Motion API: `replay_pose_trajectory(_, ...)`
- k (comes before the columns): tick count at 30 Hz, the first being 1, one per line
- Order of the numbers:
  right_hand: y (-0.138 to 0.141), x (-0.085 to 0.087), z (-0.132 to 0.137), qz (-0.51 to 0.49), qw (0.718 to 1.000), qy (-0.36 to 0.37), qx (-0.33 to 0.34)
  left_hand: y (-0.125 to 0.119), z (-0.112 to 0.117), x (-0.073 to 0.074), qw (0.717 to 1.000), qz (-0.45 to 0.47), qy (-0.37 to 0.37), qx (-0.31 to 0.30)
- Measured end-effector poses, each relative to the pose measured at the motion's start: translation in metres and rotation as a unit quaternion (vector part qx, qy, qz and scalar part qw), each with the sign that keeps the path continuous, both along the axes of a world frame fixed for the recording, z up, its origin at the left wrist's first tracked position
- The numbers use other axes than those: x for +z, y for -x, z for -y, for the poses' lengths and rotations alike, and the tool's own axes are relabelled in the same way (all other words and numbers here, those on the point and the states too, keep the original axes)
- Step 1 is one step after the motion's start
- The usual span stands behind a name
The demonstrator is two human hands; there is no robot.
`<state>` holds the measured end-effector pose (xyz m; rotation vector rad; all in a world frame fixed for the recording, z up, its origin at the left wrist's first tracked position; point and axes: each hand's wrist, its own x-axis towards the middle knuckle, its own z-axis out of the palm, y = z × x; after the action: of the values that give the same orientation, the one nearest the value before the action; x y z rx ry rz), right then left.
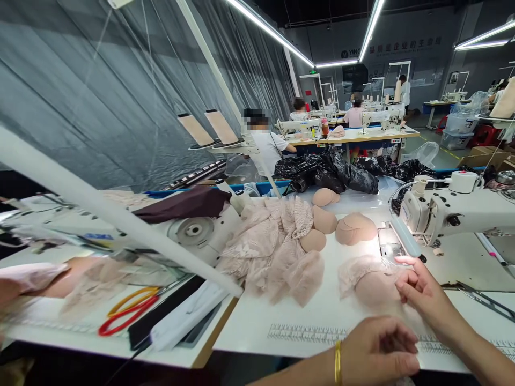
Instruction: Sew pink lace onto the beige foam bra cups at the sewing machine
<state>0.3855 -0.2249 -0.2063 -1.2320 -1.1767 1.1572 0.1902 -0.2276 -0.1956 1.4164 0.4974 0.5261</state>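
Beige lace piece [372,288], beside right fingers [411,261]

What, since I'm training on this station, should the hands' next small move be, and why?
Probably slide the lace-trimmed cup toward the lit metal plate with the right hand: the cup lies just short of the sewing machine, and that hand is beside it.

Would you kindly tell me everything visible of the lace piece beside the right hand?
The lace piece is pale beige, with sheer, patterned fabric around a smooth, rounded cup. It lies on the white table, left of the sewing machine. The right hand is at its right side; contact is unclear. Its near edge is blurred.
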Motion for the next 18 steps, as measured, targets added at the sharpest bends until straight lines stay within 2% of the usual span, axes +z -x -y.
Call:
replay_pose_trajectory(1, 0.006, -0.002, 0.006, -0.009, 1.000, -0.011, -0.015, -0.001, 0.009, -0.003, 0.989, 0.025, 0.145, 0.009)
replay_pose_trajectory(2, 0.011, -0.005, 0.013, -0.012, 0.999, -0.023, -0.032, -0.003, 0.014, -0.006, 0.964, 0.058, 0.257, 0.044)
replay_pose_trajectory(3, 0.014, -0.010, 0.021, -0.011, 0.998, -0.036, -0.052, -0.005, 0.014, -0.008, 0.935, 0.101, 0.323, 0.107)
replay_pose_trajectory(4, 0.015, -0.015, 0.030, -0.004, 0.997, -0.043, -0.067, -0.006, 0.011, -0.009, 0.908, 0.146, 0.346, 0.186)
replay_pose_trajectory(6, 0.016, -0.025, 0.048, 0.021, 0.997, -0.045, -0.067, -0.010, 0.000, -0.008, 0.865, 0.215, 0.327, 0.313)
replay_pose_trajectory(8, 0.014, -0.029, 0.059, 0.058, 0.998, -0.026, -0.030, -0.012, -0.010, -0.004, 0.850, 0.245, 0.295, 0.360)
replay_pose_trajectory(10, 0.012, -0.026, 0.061, 0.083, 0.996, 0.001, 0.013, -0.014, -0.012, -0.001, 0.860, 0.243, 0.279, 0.352)
replay_pose_trajectory(12, 0.010, -0.017, 0.055, 0.062, 0.997, 0.039, 0.022, -0.015, -0.009, 0.002, 0.879, 0.227, 0.281, 0.311)
replay_pose_trajectory(15, 0.008, -0.006, 0.045, -0.054, 0.992, 0.115, -0.002, -0.015, -0.002, 0.003, 0.893, 0.213, 0.316, 0.240)
replay_pose_trajectory(18, 0.007, -0.004, 0.043, -0.123, 0.982, 0.139, -0.033, -0.014, -0.001, 0.002, 0.882, 0.219, 0.342, 0.237)
